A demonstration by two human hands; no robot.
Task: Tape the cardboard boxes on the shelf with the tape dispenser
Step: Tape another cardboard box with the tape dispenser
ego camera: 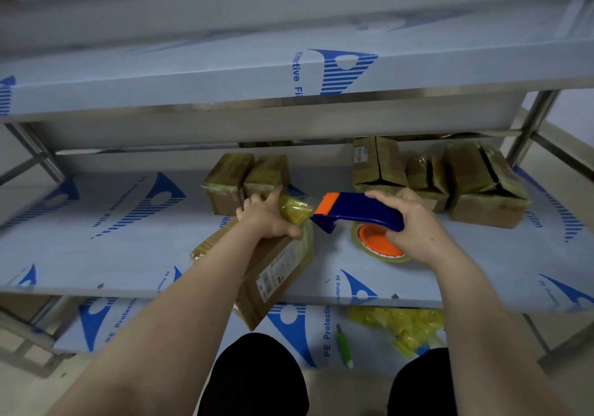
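The shelf point(96, 222) film reads "PE Protective Film"; the left hand point(266, 219) grips the barcode-labelled cardboard box point(273, 274) overhanging the front edge, the right hand point(414, 222) clasps the tape dispenser point(353, 210) beside it; open room lies leftward

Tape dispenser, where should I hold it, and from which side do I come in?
Grip the blue arched handle at its rear, coming from the right and above, as the right hand does. It curves over the orange tape roll, leaving finger room, and its orange front end points left at the cardboard box.
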